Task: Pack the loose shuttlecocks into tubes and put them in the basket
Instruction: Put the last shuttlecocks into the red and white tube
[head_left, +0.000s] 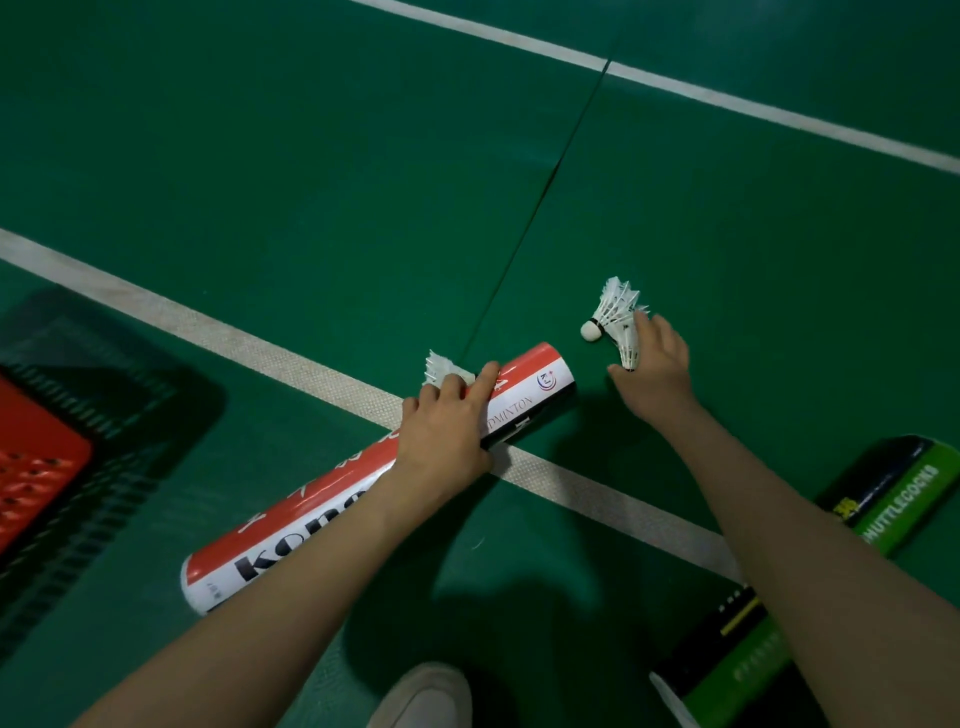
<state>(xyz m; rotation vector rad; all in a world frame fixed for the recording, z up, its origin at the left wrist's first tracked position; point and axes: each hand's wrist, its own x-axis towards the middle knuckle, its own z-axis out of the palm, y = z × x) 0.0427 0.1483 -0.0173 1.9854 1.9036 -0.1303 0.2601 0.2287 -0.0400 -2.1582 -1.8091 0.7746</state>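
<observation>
In the head view, the left hand (447, 431) lies across the red-and-white tube (291, 525), which rests on the green court floor (260, 156) and crosses a white court line (171, 312) at a slant. The thumb side of this hand wraps the tube's near side and the index finger stretches along its top. The other fingers curl over the tucked shuttlecock (439, 366) and hold it against the tube's far side, so that only its white feathers show past the fingertips. This hand is therefore clasped on the tube, with the shuttlecock trapped under it.

The right hand (657, 369) reaches further out, just beyond the tube's far end and apart from it. Its fingers bend over the feather skirt of the loose shuttlecock (615, 317) and the thumb comes in from the near side, so the skirt sits between thumb and fingers in a light grasp. The cork points left, away from the palm, toward the tube. Whether there is one shuttlecock here or two together cannot be told.

A dark slatted basket (104, 426) with a red perforated part inside sits at the left edge, well apart from both hands. Two green-and-black tubes (893, 499) lie by the right forearm, and a white shoe (426, 696) shows at the bottom.
</observation>
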